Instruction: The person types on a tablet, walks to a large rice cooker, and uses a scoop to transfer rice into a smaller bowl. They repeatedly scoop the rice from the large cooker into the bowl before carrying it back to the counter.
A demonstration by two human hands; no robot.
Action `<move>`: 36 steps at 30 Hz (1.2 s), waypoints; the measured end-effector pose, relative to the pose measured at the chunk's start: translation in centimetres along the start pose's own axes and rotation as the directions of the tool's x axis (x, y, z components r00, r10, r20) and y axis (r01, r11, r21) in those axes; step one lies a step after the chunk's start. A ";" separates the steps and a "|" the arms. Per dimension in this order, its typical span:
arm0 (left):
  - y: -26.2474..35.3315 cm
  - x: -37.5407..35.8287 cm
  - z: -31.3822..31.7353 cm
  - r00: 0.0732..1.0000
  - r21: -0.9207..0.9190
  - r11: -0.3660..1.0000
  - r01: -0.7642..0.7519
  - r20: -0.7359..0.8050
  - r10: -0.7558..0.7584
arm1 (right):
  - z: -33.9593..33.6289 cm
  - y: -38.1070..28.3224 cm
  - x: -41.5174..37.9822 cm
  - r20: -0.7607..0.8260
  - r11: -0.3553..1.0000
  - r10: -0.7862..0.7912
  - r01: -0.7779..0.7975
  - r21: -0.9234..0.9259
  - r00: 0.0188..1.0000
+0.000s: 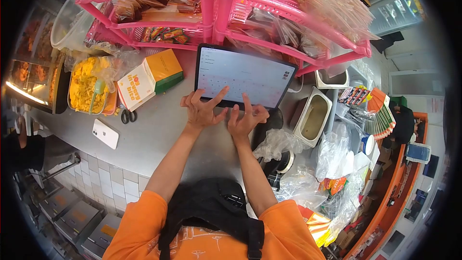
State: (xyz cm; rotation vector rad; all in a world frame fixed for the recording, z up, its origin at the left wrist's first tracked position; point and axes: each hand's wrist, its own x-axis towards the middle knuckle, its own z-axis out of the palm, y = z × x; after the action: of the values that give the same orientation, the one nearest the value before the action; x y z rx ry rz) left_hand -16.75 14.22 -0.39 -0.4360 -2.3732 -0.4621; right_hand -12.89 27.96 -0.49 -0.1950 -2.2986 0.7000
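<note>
A tablet (pixel 240 74) with a lit screen and an on-screen keyboard leans against the pink baskets. Over the lower left of its screen is my left hand (pixel 202 108), fingers spread, index fingertip right at the keys. My right hand (pixel 246 119) is beside it at the lower edge, index finger stretched toward the keys and the other fingers curled. Neither hand holds anything. Left of the tablet stands an orange, white and green food box (pixel 150 79). Black-handled scissors (pixel 128 116) and a white phone (pixel 105 134) lie on the steel counter.
Pink baskets (pixel 214 9) full of packets line the back. At the left, a tub of yellow food (pixel 89 84) stands near a lit display case (pixel 36 67). A steel pan (pixel 313 118), plastic bags (pixel 334 149) and wrappers crowd the right. Another person's dark clothing (pixel 402 123) shows far right.
</note>
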 end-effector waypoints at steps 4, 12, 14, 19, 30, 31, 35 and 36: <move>-0.7 -0.7 0.4 0.997 -0.040 0.999 -0.030 -0.072 0.027 | 0.1 -0.2 0.2 -0.020 1.000 0.009 -0.008 0.019 1.000; -0.8 -0.4 0.2 0.996 -0.073 0.997 -0.014 -0.088 0.008 | -0.3 -0.7 0.6 0.027 0.999 0.016 -0.015 -0.033 1.000; -0.8 -0.2 0.2 0.996 -0.070 0.998 0.005 -0.090 -0.011 | -0.3 -0.7 0.4 0.017 0.999 0.023 -0.023 -0.027 1.000; -0.8 -0.1 0.0 0.994 -0.067 0.997 0.024 -0.101 -0.030 | 0.0 -0.3 -0.3 -0.047 1.000 0.002 -0.001 0.026 0.999; -0.9 -0.3 0.1 0.990 -0.167 0.984 0.067 -0.108 -0.086 | 0.2 0.0 0.4 -0.071 1.000 -0.022 0.023 0.016 0.997; -0.9 -0.3 -0.1 0.991 -0.170 0.983 0.065 -0.108 -0.084 | 0.1 0.0 0.4 -0.074 1.000 -0.020 0.021 0.013 0.997; -0.9 -0.1 -0.4 0.997 -0.095 0.994 0.050 -0.047 -0.055 | 0.0 -0.3 0.8 -0.030 0.999 -0.015 0.014 -0.037 0.999; -0.9 -0.1 -0.4 0.997 -0.098 0.994 0.047 -0.056 -0.052 | 0.0 -0.4 0.9 -0.017 0.997 -0.016 0.015 -0.069 1.000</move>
State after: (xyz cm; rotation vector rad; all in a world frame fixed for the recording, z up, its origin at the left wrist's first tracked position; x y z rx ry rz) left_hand -16.81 13.26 -0.40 -0.4024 -2.3159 -0.6062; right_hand -13.50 27.88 0.28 -0.2149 -2.3068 0.6091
